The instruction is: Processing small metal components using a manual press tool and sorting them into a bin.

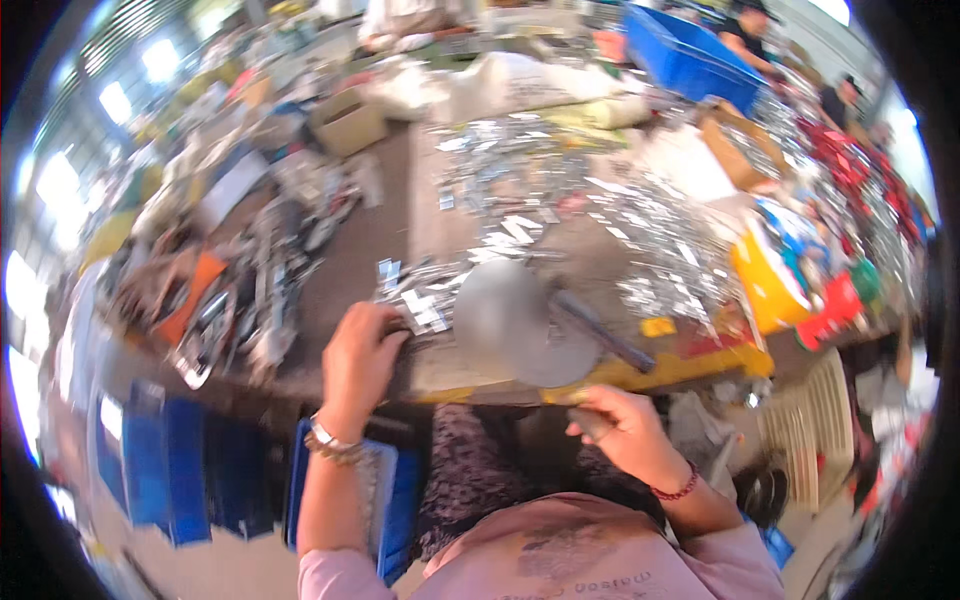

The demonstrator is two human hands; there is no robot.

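My left hand [360, 352] is at the table's front edge, its fingers bent beside a heap of small flat silver metal pieces [428, 305]. A gap shows between its thumb and fingers, with nothing visible in it. My right hand [632, 432] is just in front of the edge, thumb and fingers closed on a small grey piece [592, 424], its exact kind blurred. Between the hands lies a round grey disc [555, 362], partly covered by a blurred grey round shape [497, 312]. A dark bar [605, 330] rests slantwise at the disc's right.
More silver pieces [660, 235] spread over the right of the table. Mixed metal scraps [270, 270] pile up at left. A yellow container [768, 280] stands at right, a large blue bin [690, 55] behind. Blue crates [165, 465] sit below left. People work at far right.
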